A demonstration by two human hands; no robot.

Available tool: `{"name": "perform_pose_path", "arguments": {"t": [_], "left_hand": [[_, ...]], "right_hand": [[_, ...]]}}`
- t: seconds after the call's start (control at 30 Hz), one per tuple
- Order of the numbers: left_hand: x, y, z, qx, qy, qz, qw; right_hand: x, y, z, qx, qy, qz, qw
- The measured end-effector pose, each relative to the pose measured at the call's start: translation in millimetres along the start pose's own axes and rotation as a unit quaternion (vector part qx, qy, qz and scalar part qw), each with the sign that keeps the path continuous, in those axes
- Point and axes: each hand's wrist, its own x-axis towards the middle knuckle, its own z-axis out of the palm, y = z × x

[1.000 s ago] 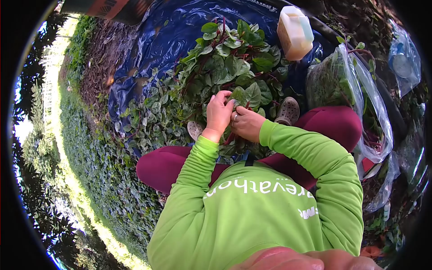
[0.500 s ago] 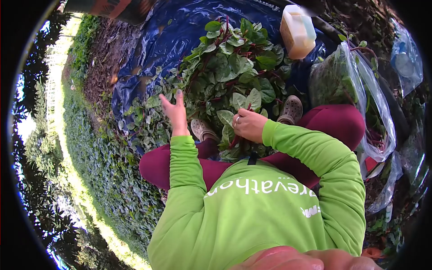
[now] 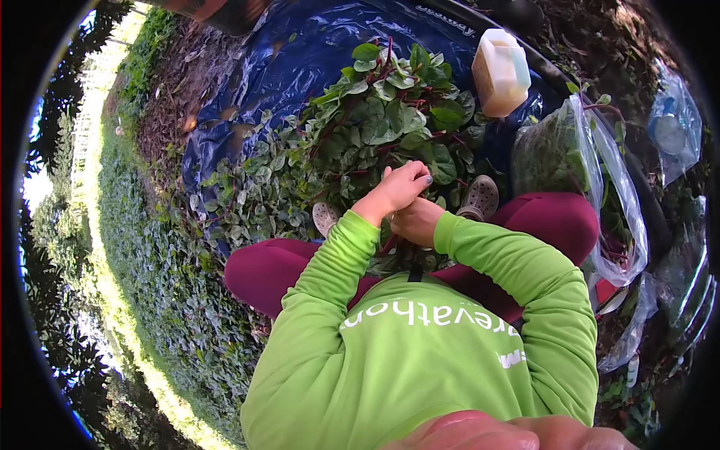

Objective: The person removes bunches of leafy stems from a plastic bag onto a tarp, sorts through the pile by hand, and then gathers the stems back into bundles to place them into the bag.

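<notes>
My left hand lies across the top of my right hand, its fingers drawn together over the leaves; what they pinch, if anything, is hidden. Just below it, my right hand is closed around reddish stems, which show beside its fingers above my lap. Beyond both hands rises a heap of green leaves with dark red stems. Looser leafy cuttings spread to the left of the heap, over a blue plastic sheet.
A jug of cloudy liquid stands at the sheet's upper right. Clear bags with greens lie right of my knee. Another bag is farther right. My shoes flank the leaves. A dark container is at the upper left.
My left hand swung out to the left with fingers spread, then came back over my right hand. The upright leaves at my right hand no longer show. The view has tilted slightly.
</notes>
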Motion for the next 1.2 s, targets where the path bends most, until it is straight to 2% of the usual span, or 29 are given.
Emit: {"name": "perform_pose_path", "arguments": {"t": [0.03, 0.07, 0.1, 0.13, 0.17, 0.2, 0.27, 0.3, 0.37, 0.43, 0.5, 0.57, 0.63, 0.67, 0.7, 0.77, 0.8, 0.83, 0.9, 0.93, 1.0, 1.03, 1.1, 1.17, 1.2], "left_hand": [[-1, -2, 2, 0.139, 0.136, 0.161, 0.968], [-2, -7, 0, 0.114, 0.105, 0.170, 0.973], [-8, 9, -7, 0.114, 0.102, 0.169, 0.974], [-14, 27, -13, 0.025, 0.056, 0.052, 0.997], [-16, 37, -16, -0.064, 0.009, -0.066, 0.996], [-15, 30, -10, -0.065, 0.008, -0.067, 0.996], [-10, 10, 3, -0.152, 0.046, 0.027, 0.987], [-9, 10, 3, -0.153, 0.045, 0.027, 0.987], [-4, 9, 1, -0.372, 0.028, -0.016, 0.928], [-6, 6, -11, -0.550, 0.031, -0.161, 0.819], [-4, -23, -10, -0.604, 0.113, -0.147, 0.775], [2, -72, -28, -0.641, 0.262, -0.137, 0.708], [-1, -88, -65, -0.415, 0.483, -0.151, 0.756], [6, -90, -72, -0.105, 0.610, -0.202, 0.759], [9, -92, -79, 0.218, 0.666, -0.232, 0.675], [6, -97, -105, 0.242, 0.584, -0.079, 0.771], [17, -105, -115, 0.176, 0.509, 0.016, 0.842], [30, -92, -118, 0.084, 0.420, -0.003, 0.903], [66, -90, -111, 0.154, 0.384, 0.007, 0.911], [78, -88, -108, 0.153, 0.385, 0.011, 0.910], [94, -81, -104, 0.313, 0.435, -0.053, 0.843], [97, -77, -105, 0.310, 0.437, -0.049, 0.843], [98, -77, -108, 0.336, 0.419, -0.109, 0.836], [98, -89, -116, 0.334, 0.416, -0.101, 0.840], [95, -93, -120, 0.282, 0.420, -0.052, 0.861]], "right_hand": [[-1, 2, -4, 0.003, 0.015, 0.005, 1.000], [-1, 3, -8, 0.008, 0.028, 0.011, 1.000], [-1, 4, -13, 0.010, 0.028, 0.013, 0.999], [-1, 6, -18, 0.027, 0.002, 0.013, 1.000], [-1, 8, -19, 0.043, -0.025, 0.013, 0.999], [-1, 5, -16, 0.044, -0.026, 0.013, 0.999], [0, -1, -5, 0.005, -0.004, 0.042, 0.999], [-1, -1, -3, 0.006, -0.005, 0.041, 0.999], [-4, 4, 1, -0.031, 0.044, -0.010, 0.998], [-4, 7, 0, 0.002, 0.030, -0.006, 1.000], [-4, 9, -4, 0.034, 0.017, -0.002, 0.999], [-5, 8, -16, 0.011, 0.012, 0.010, 1.000], [-7, 11, -15, 0.010, 0.020, 0.017, 1.000], [-7, 12, -15, 0.012, 0.029, 0.025, 0.999], [-7, 15, -16, 0.014, 0.030, 0.025, 0.999], [-4, 22, -20, 0.018, 0.028, 0.050, 0.998], [-3, 24, -20, 0.006, 0.013, 0.058, 0.998], [-2, 27, -22, 0.004, 0.016, 0.059, 0.998], [-2, 33, -26, -0.026, 0.063, 0.068, 0.995], [-1, 34, -25, -0.027, 0.047, 0.069, 0.996], [2, 32, -21, -0.019, 0.024, 0.080, 0.996], [1, 32, -20, -0.007, 0.002, 0.088, 0.996], [0, 33, -23, -0.013, 0.003, 0.090, 0.996], [0, 34, -32, 0.029, -0.030, 0.090, 0.995], [0, 34, -33, 0.031, -0.028, 0.090, 0.995]]}}
